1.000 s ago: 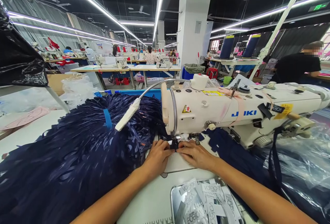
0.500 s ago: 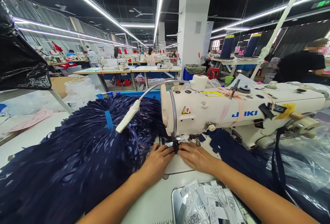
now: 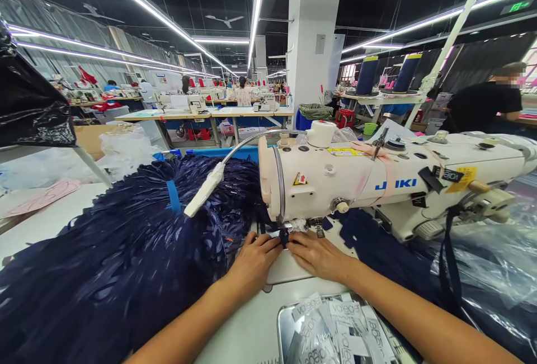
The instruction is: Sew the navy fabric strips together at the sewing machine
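Note:
A white JUKI sewing machine stands across the table. Under its needle lies a small dark piece of fabric. My left hand rests on the machine bed left of the needle, fingers pressed on that piece. My right hand lies to the right of it, fingertips pinching the same piece. A big heap of navy ruffled fabric fills the table to my left, touching my left wrist.
A metal tray of white printed labels sits at the near edge. A gooseneck lamp hangs over the heap. Clear plastic bags lie at right. Other sewing tables and a person in black are behind.
Both hands stay at the needle; the view has shifted slightly, and the fingertips have crept a little closer to the presser foot.

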The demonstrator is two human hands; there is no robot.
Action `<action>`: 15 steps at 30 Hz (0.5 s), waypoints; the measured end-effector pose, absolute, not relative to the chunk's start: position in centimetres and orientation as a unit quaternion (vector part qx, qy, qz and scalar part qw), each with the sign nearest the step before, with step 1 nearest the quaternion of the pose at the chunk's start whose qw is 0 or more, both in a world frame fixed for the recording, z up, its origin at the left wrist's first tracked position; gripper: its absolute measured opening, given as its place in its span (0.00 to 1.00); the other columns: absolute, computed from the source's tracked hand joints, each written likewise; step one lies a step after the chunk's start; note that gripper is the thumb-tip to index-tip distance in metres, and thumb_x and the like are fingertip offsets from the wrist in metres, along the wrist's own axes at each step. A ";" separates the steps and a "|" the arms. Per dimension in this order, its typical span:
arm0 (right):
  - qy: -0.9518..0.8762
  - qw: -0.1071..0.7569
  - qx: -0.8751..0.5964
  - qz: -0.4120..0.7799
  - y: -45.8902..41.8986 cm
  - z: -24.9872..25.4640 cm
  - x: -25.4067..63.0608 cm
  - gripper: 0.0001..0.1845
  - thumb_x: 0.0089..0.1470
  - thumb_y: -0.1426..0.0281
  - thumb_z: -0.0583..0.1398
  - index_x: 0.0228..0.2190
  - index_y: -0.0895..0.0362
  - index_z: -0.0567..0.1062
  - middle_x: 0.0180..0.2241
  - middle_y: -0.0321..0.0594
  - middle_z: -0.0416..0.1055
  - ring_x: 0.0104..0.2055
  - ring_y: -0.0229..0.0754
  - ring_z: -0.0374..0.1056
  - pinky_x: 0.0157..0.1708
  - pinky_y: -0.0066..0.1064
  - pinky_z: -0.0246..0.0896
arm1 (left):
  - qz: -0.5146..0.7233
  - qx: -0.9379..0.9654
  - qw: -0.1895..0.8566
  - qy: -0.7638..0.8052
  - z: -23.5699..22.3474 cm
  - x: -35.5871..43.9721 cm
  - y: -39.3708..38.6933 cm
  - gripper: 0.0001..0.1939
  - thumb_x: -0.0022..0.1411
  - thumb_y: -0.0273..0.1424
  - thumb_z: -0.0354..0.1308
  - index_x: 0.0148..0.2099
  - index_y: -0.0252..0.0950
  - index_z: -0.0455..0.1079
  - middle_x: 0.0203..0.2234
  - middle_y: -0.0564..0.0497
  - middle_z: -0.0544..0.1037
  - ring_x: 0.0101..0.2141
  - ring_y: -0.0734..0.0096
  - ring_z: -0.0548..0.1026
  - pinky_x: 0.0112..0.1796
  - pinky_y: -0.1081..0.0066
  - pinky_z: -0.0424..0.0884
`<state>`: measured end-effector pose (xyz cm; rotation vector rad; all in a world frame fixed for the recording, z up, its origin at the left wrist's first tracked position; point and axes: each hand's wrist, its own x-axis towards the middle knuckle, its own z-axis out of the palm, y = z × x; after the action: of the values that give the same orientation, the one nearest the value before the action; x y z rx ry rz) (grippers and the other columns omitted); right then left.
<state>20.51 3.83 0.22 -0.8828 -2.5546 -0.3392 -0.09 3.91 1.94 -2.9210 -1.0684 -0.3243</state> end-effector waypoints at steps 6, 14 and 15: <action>-0.910 0.195 -0.350 -0.104 4.0 -0.3 20.5 0.15 0.55 0.72 0.53 0.43 0.61 0.72 0.44 0.50 0.70 0.38 0.46 0.70 0.31 0.35 0.70 | -0.106 -0.928 -0.005 -0.358 2.2 -0.2 4.4 0.22 0.55 0.14 0.49 0.50 0.37 0.66 0.49 0.48 0.70 0.49 0.59 0.66 0.50 0.53 0.54; -0.882 0.242 -0.400 0.055 5.5 -0.2 21.1 0.16 0.52 0.70 0.55 0.42 0.58 0.74 0.40 0.46 0.74 0.43 0.49 0.69 0.45 0.42 0.63 | -0.123 -0.929 -0.024 -0.349 2.4 -0.3 6.1 0.26 0.50 0.12 0.45 0.46 0.39 0.70 0.47 0.51 0.72 0.50 0.60 0.66 0.51 0.51 0.52; -0.865 0.260 -0.420 0.082 5.9 -0.3 20.9 0.14 0.52 0.70 0.55 0.41 0.57 0.74 0.39 0.44 0.75 0.42 0.48 0.70 0.46 0.41 0.63 | -0.131 -0.928 -0.025 -0.347 2.4 -0.3 6.3 0.25 0.49 0.13 0.45 0.45 0.39 0.70 0.47 0.51 0.72 0.50 0.60 0.66 0.51 0.51 0.52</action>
<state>20.89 5.94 -0.27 -1.1382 -2.3441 0.2209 -0.29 6.29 2.37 -2.9633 -1.1076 -0.4176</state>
